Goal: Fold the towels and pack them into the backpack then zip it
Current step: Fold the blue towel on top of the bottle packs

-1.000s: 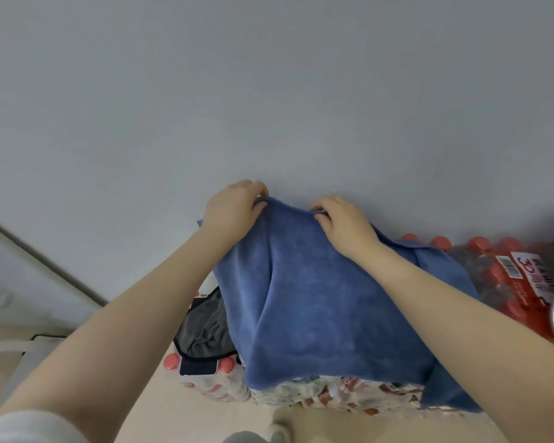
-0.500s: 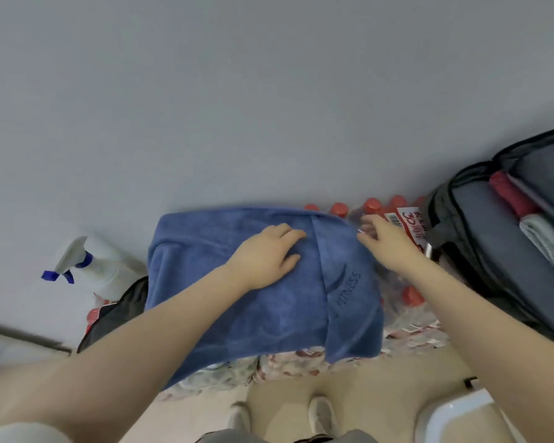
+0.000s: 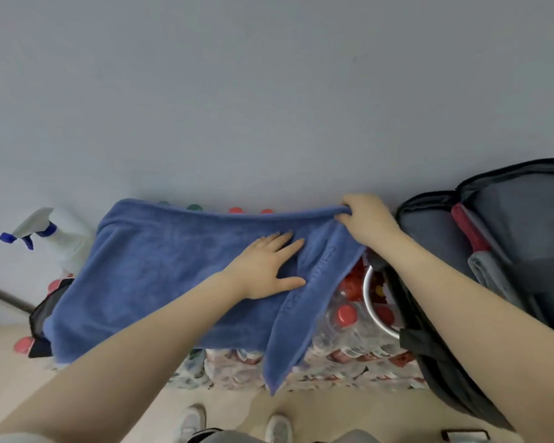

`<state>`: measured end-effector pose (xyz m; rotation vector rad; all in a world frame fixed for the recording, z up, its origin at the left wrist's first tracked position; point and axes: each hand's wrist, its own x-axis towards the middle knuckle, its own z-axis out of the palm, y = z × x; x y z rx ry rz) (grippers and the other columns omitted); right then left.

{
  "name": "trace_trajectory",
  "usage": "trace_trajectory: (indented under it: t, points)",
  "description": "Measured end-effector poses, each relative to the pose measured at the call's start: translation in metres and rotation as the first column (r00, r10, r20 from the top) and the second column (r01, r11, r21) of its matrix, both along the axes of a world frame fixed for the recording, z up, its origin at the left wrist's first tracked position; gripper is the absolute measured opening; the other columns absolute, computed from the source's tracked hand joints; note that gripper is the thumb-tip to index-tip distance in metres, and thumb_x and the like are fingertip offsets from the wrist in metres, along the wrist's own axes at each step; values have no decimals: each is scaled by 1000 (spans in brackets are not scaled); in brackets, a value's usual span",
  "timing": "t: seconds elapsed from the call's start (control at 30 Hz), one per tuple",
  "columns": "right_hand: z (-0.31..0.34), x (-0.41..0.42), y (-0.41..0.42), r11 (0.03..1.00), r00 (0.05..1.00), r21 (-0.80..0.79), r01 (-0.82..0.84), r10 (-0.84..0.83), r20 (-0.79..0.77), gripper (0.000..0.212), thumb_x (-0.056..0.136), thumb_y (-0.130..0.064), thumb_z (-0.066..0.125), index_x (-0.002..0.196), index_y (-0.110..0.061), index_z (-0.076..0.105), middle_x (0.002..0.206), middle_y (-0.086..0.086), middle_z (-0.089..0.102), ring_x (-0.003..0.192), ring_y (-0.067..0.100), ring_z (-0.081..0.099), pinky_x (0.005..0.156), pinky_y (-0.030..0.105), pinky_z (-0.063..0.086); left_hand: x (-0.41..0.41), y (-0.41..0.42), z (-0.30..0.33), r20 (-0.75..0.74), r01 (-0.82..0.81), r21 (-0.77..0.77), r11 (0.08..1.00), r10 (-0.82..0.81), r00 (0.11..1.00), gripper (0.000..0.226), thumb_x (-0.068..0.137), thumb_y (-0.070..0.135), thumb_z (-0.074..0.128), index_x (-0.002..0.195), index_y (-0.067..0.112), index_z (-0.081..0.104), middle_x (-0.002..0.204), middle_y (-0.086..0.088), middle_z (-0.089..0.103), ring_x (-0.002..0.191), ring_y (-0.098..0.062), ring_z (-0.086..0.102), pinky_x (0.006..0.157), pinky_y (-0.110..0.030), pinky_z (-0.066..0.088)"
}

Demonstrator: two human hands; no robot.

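Note:
A blue towel lies spread over packs of bottles against the wall, its right end hanging down toward the floor. My left hand presses flat on the towel near its middle, fingers straight. My right hand pinches the towel's far right corner and holds it up. An open dark backpack stands at the right; a red item and a grey folded towel sit inside it.
A white spray bottle with a blue trigger stands at the left by the wall. Shrink-wrapped bottles with red caps lie under the towel. A metal bowl rim shows beside the backpack. A dark bag sits at the left.
My right hand has taken hold of the towel's far right corner and pulled it rightward. My left hand has flattened on the towel. The camera has swung so more of the backpack shows.

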<state>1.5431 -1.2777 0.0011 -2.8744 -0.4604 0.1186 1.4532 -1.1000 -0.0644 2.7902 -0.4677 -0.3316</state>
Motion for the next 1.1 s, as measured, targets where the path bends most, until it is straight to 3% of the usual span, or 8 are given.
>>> trace_trajectory:
  t: [0.13,0.2,0.27,0.33,0.4,0.7,0.87,1.1]
  points:
    - [13,12,-13,979,995,-189,76,-64,72,26,94,-28,49,94,-5,59,102,16,62,96,35,58,65,31,35,5,-23,1,13,-53,5,999,53,999,71,92,53,38,148,24,6,158,-5,2,145,-23,6,118,-34,5]
    - [14,10,-12,984,1000,-174,28,-28,-1,24,92,-26,50,80,-7,56,92,14,61,90,33,58,62,30,35,4,-26,0,0,-83,-2,997,83,997,69,93,49,38,148,21,7,158,-7,3,145,-23,7,118,-32,6]
    - [12,7,-1,999,992,8,-48,49,-117,21,89,-16,49,69,-9,49,77,11,55,81,28,54,58,32,34,-3,-21,4,21,-125,-57,990,127,992,64,94,44,41,147,19,15,157,-6,10,144,-21,13,116,-30,10]
    - [11,-1,18,956,965,292,-44,116,-236,11,86,-9,48,93,-9,56,84,6,55,83,22,51,68,32,39,-10,-8,8,74,-184,-115,976,193,979,55,95,37,44,143,15,31,154,-7,23,140,-22,24,113,-29,18]
    - [12,-10,42,878,937,479,-24,186,-295,27,85,-9,51,112,-13,51,87,1,54,79,17,51,68,28,39,-18,11,11,115,-253,-156,955,272,955,44,93,32,47,131,9,49,146,-10,37,133,-26,37,108,-32,29]
    - [19,-42,160,682,897,697,-222,422,-128,15,80,-11,67,75,-22,57,73,-11,57,66,0,50,58,7,38,-57,142,20,179,-542,-310,781,607,774,22,89,10,52,106,7,65,121,-8,58,112,-23,53,91,-18,32]
    - [13,-51,228,704,864,678,-211,459,-208,9,86,-15,60,83,-23,61,76,-11,59,69,8,56,70,26,45,-65,211,16,-39,-711,-435,553,777,628,29,94,15,44,119,10,58,125,-8,54,113,-23,52,91,-22,34]
    - [-10,-53,290,849,781,447,-281,473,-408,40,85,4,40,114,-12,63,87,-3,60,89,12,56,82,17,41,-51,268,-17,-341,-748,-610,264,764,548,34,98,9,32,130,6,45,126,-11,54,115,-25,53,87,-32,45]
